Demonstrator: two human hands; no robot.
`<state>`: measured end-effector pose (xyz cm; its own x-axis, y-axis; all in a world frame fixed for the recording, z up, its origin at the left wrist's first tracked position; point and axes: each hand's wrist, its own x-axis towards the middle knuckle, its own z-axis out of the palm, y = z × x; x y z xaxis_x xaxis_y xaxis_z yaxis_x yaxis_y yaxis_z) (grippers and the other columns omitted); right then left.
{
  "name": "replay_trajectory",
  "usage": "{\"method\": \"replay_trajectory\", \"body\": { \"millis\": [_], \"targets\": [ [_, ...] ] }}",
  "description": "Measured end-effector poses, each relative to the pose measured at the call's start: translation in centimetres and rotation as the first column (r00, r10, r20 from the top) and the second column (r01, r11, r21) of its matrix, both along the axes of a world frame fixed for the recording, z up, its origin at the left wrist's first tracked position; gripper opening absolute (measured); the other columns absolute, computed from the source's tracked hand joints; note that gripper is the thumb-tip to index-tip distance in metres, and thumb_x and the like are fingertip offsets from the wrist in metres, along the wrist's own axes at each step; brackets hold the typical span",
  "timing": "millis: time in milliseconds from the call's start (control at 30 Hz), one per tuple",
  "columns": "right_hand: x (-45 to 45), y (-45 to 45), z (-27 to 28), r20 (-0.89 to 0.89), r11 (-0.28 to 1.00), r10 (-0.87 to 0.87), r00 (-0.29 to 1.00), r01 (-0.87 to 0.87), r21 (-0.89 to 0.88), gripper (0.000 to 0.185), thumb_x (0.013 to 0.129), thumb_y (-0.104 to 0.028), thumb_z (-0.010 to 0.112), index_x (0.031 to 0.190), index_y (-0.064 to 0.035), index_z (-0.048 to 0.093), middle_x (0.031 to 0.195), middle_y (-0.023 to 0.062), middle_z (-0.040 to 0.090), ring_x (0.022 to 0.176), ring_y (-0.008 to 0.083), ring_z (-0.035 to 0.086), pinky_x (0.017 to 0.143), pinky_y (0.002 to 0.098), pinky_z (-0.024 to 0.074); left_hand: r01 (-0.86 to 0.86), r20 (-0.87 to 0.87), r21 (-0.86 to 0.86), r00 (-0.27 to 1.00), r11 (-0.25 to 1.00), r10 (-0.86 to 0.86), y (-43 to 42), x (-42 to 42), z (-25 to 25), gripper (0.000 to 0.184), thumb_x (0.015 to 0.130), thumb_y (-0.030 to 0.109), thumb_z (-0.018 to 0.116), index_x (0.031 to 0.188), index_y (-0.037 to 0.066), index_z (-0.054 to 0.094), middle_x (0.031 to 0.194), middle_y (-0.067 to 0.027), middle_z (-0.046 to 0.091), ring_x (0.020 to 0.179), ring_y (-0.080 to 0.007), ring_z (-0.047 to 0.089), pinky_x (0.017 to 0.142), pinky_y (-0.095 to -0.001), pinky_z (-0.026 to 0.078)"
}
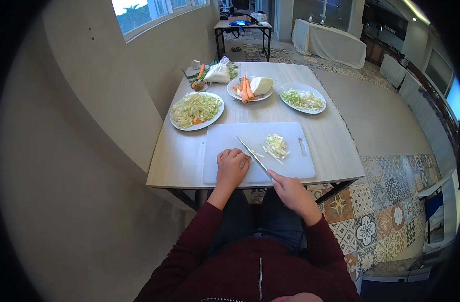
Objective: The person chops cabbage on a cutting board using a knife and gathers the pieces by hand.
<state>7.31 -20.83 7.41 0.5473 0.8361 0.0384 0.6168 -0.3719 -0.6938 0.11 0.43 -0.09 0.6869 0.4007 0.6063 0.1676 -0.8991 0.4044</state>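
Note:
My right hand (289, 192) grips a knife (253, 155), its blade slanting up and left across the white cutting board (222, 136). Left of the blade, my left hand (233, 166) has its fingers curled down on the board over a small pale piece of cabbage, mostly hidden beneath them. A few thin cabbage strips (258, 153) lie beside the blade. To the right of the knife sits a small heap of chopped cabbage (275, 146), near the board's handle slot.
Behind the board are a plate of shredded cabbage and carrot (195, 110), a plate with carrots (246, 90) and a cabbage chunk (261, 85), and a plate of shredded greens (304, 99). A white plastic bag (218, 73) and vegetables stand back left. A wall flanks the table's left.

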Motion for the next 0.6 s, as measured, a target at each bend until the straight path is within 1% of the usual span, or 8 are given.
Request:
{"method": "replay_trajectory", "body": {
  "millis": [67, 267, 367, 467, 567, 600],
  "targets": [
    [0.3, 0.7, -1.0, 0.053, 0.998, 0.018, 0.998, -0.021, 0.052, 0.042, 0.096, -0.015, 0.050, 0.137, -0.0111, 0.057, 0.088, 0.0291, 0.065, 0.081, 0.0457, 0.064, 0.077, 0.0509, 0.0510, 0.000, 0.002, -0.002, 1.000, 1.000, 0.000, -0.1, -0.1, 0.1, 0.007, 0.081, 0.017, 0.072, 0.088, 0.014, 0.073, 0.096, -0.0009, 0.066, 0.100, -0.0238, 0.057, 0.095, -0.0418, 0.037],
    [0.4, 1.2, -0.1, -0.024, 1.000, -0.011, 1.000, 0.011, -0.009, 0.041, 0.097, -0.017, 0.048, 0.136, -0.0112, 0.057, 0.087, 0.0292, 0.065, 0.080, 0.0456, 0.064, 0.076, 0.0510, 0.0508, -0.010, -0.002, 0.006, 1.000, 1.000, 0.010, 0.0, 0.0, -0.1, 0.007, 0.081, 0.017, 0.072, 0.088, 0.014, 0.073, 0.095, -0.0009, 0.065, 0.100, -0.0239, 0.057, 0.095, -0.0419, 0.037],
    [0.3, 0.7, -0.2, -0.061, 1.000, -0.019, 0.998, 0.020, 0.006, 0.040, 0.097, -0.016, 0.049, 0.136, -0.0109, 0.057, 0.087, 0.0290, 0.065, 0.080, 0.0455, 0.065, 0.076, 0.0501, 0.0508, -0.003, 0.005, -0.004, 1.000, 1.000, 0.003, 0.0, 0.0, -0.1, 0.007, 0.081, 0.017, 0.072, 0.088, 0.014, 0.073, 0.096, -0.0011, 0.065, 0.099, -0.0241, 0.057, 0.095, -0.0420, 0.037],
    [0.0, -0.5, -0.8, -0.044, 0.998, -0.012, 0.999, 0.015, 0.068, 0.039, 0.098, -0.017, 0.051, 0.135, -0.0105, 0.058, 0.087, 0.0284, 0.065, 0.080, 0.0451, 0.065, 0.075, 0.0486, 0.0510, -0.004, 0.010, 0.007, 1.000, 1.000, 0.004, 0.0, 0.0, -0.1, 0.007, 0.081, 0.017, 0.072, 0.088, 0.014, 0.072, 0.095, -0.0014, 0.065, 0.099, -0.0242, 0.058, 0.095, -0.0422, 0.037],
    [0.1, -2.0, -1.1, -0.032, 0.997, 0.035, 0.999, -0.033, 0.063, 0.042, 0.103, -0.018, 0.047, 0.145, -0.0158, 0.050, 0.057, 0.0034, 0.049, 0.045, 0.0115, 0.050, 0.050, 0.0298, 0.0469, 0.002, 0.021, -0.006, 1.000, 1.000, -0.002, 0.0, 0.0, -0.2, 0.007, 0.081, 0.017, 0.072, 0.087, 0.013, 0.072, 0.095, -0.0017, 0.065, 0.099, -0.0242, 0.058, 0.095, -0.0423, 0.037],
    [0.0, -2.5, -1.1, -0.069, 0.999, 0.018, 0.997, -0.016, 0.035, 0.042, 0.103, -0.018, 0.047, 0.146, -0.0165, 0.050, 0.057, 0.0026, 0.049, 0.045, 0.0108, 0.050, 0.050, 0.0291, 0.0466, 0.003, 0.021, -0.009, 1.000, 1.000, -0.003, 0.0, 0.0, -0.2, 0.007, 0.081, 0.017, 0.072, 0.087, 0.013, 0.072, 0.095, -0.0017, 0.065, 0.099, -0.0243, 0.058, 0.095, -0.0423, 0.037]
  ]
}}
